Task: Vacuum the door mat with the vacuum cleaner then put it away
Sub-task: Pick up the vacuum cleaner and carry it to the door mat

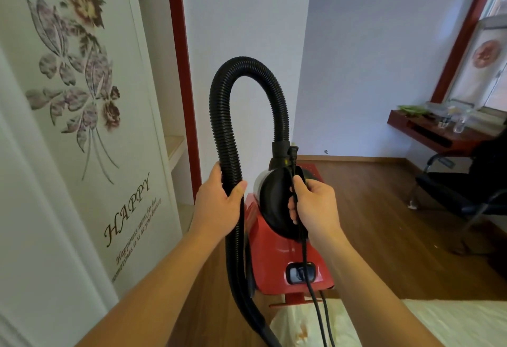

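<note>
Right hand (312,206) is gripping handle (274,201) atop vacuum cleaner (277,250), cord (305,253) pinned in, likely for carrying. Left hand (218,205) is clamping hose (227,127) left of vacuum cleaner, likely stopping swing.

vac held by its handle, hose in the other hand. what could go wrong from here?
1. The cord hangs loose below the right hand and runs out of view; it could snag or trip the person.
2. The hose arches high above the left hand; it may catch the red frame.
3. The right hand holds the vacuum cleaner by handle and cord together; that hold might slip.
</note>
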`<state>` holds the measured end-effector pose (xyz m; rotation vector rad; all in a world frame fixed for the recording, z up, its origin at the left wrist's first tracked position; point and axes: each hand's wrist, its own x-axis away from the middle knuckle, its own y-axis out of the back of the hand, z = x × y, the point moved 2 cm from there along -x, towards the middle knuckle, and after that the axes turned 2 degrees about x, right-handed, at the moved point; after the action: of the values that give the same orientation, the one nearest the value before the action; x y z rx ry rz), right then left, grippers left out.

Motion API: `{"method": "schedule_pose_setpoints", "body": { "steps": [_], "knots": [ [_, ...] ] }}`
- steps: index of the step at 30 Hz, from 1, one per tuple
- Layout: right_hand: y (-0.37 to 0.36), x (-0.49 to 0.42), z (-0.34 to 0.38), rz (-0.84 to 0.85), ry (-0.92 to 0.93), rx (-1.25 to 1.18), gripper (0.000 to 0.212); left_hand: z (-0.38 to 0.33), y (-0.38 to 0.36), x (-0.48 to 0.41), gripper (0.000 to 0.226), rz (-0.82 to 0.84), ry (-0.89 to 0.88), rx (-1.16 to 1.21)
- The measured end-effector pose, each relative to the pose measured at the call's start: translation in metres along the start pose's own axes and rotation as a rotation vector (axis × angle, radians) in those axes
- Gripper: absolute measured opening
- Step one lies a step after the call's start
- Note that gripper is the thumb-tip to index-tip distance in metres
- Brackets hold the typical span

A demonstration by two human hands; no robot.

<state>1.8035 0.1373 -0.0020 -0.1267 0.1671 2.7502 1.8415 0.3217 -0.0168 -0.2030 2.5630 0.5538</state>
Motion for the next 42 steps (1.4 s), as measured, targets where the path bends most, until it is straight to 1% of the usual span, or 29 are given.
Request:
{"method": "schedule_pose_setpoints", "body": {
  "steps": [9,17,26,29,36,42],
  "knots": [
    [-0.066,-0.12,-0.008,-0.04,-0.028,-0.02,0.035,0.072,-0.023,-0.127,0.053,0.054,-0.012,0.026],
    [-0.085,-0.243,-0.035,-0.048,-0.054,-0.025,0.034,0.121,-0.085,-0.228,0.053,0.083,-0.002,0.012],
    [-0.067,-0.406,-0.056,-0.061,-0.052,-0.038,0.034,0.151,-0.187,-0.348,0.044,0.08,0.001,0.014],
    [-0.058,-0.45,-0.057,-0.084,-0.048,-0.02,0.034,0.156,-0.218,-0.383,0.046,0.104,0.009,0.038],
    [-0.036,-0.535,-0.062,-0.171,-0.07,0.005,0.035,0.173,-0.292,-0.459,0.044,0.174,-0.003,0.093],
    [-0.024,-0.603,-0.081,-0.31,-0.11,0.026,0.032,0.195,-0.36,-0.526,0.043,0.278,-0.065,0.158]
  ]
}}
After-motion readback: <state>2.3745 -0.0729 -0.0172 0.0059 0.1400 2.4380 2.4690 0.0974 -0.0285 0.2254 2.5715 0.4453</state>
